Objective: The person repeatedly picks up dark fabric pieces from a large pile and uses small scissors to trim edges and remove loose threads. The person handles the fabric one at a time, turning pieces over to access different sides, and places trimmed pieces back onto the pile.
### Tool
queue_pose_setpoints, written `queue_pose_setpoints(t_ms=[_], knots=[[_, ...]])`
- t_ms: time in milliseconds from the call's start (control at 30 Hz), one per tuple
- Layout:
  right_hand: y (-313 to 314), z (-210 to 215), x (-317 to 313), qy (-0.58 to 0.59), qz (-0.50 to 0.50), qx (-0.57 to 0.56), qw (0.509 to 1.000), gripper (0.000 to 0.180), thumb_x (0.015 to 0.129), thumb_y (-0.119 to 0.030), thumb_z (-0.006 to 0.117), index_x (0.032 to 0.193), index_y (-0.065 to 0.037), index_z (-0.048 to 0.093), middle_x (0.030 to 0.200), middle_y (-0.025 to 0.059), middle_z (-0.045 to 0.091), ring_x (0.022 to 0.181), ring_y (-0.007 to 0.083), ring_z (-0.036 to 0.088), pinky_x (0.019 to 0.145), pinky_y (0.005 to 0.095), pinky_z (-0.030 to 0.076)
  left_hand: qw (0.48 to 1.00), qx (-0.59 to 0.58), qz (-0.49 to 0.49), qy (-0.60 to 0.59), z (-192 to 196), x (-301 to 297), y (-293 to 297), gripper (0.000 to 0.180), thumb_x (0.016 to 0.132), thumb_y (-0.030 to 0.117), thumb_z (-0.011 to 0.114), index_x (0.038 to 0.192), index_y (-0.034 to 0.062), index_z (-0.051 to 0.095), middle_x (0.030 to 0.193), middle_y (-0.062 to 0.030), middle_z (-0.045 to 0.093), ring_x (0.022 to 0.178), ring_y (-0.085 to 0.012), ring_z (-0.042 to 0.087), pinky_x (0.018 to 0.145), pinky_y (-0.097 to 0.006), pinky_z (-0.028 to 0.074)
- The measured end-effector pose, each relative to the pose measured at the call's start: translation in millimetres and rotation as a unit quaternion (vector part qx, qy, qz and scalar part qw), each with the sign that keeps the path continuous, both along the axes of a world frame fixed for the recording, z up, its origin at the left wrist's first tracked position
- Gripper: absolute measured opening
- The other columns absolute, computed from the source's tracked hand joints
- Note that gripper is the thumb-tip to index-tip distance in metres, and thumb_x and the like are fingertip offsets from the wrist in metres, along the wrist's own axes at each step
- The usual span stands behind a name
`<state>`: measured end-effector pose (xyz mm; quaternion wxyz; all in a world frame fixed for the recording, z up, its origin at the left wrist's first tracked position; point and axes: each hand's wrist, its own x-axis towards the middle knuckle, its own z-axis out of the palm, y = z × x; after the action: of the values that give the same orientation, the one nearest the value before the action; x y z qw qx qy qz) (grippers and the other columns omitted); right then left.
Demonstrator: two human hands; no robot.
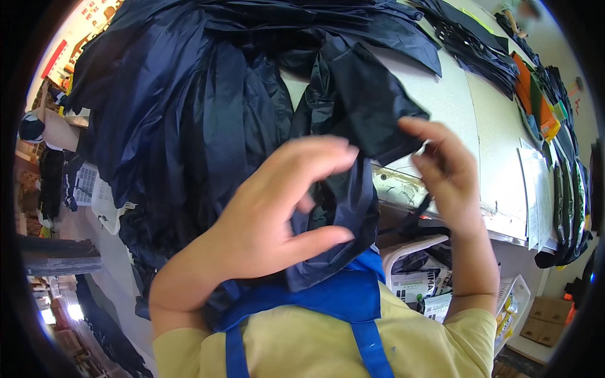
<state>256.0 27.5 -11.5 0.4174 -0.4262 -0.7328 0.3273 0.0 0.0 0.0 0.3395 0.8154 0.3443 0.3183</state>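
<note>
Dark navy-black fabric (214, 126), thin and shiny, lies in long folds over the table and hangs down its front. A blacker folded piece of the fabric (372, 94) stands out toward me between my hands. My left hand (277, 201) hovers over the hanging folds, thumb and fingers spread wide, holding nothing I can see. At the black piece's right corner is my right hand (449, 167), slightly blurred. Its index finger overlaps the fabric and its thumb is apart, near the lower edge. The other fingers curl and are partly hidden.
The pale tabletop (450, 104) shows to the right. More dark fabric (472, 53) is stacked at the back right, beside an orange item (526, 79). Papers in a clear sleeve (535, 195) hang at the right edge. Below is a white bin (394, 258) with packets. Another person (60, 129) is at far left.
</note>
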Motion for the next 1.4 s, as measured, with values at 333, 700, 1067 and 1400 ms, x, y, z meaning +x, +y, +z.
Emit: queue_pose_setpoints(t_ms=[333,700,1067,1400], knots=[[5,-8,-36,-0.074,-0.087,0.165,0.980,0.073,0.060,0.002,0.080,0.127,-0.006,0.049,0.117,0.0112,0.051,0.068,0.0135,0.053,0.054,0.0223,0.047,0.960,-0.060,0.136,-0.235,-12,12,29,0.019,0.095,0.010,0.053,0.106,-0.0046,0.056,0.088,-0.0044,0.061,0.076,-0.0080,0.058,0.067,-0.022,0.050],[17,2,-36,0.068,-0.032,0.061,0.995,0.018,0.082,0.008,0.052,0.095,0.001,0.064,0.075,-0.0001,0.056,0.068,0.0028,0.046,0.061,0.0167,0.037,0.939,0.079,0.091,-0.322,-10,-1,37,0.025,0.087,-0.008,0.056,0.108,0.0012,0.046,0.108,-0.0087,0.054,0.093,-0.0112,0.061,0.080,-0.022,0.048],[17,8,-50,0.172,-0.002,0.038,0.984,0.012,0.089,-0.009,0.057,0.090,0.001,0.064,0.070,-0.0046,0.054,0.064,0.0017,0.042,0.059,0.0155,0.032,0.945,0.090,0.144,-0.281,-4,13,13,0.012,0.086,0.002,0.065,0.094,-0.0049,0.059,0.096,-0.0075,0.055,0.076,-0.0054,0.054,0.064,-0.018,0.045],[55,11,-71,-0.063,0.015,0.079,0.995,0.022,0.082,-0.020,0.069,0.084,0.002,0.064,0.061,0.0028,0.052,0.059,0.0061,0.048,0.053,0.0226,0.038,0.918,-0.304,0.010,-0.254,-22,17,1,0.029,0.093,0.017,0.059,0.069,0.0016,0.052,0.064,0.0065,0.045,0.062,-0.0008,0.037,0.052,-0.020,0.031]])
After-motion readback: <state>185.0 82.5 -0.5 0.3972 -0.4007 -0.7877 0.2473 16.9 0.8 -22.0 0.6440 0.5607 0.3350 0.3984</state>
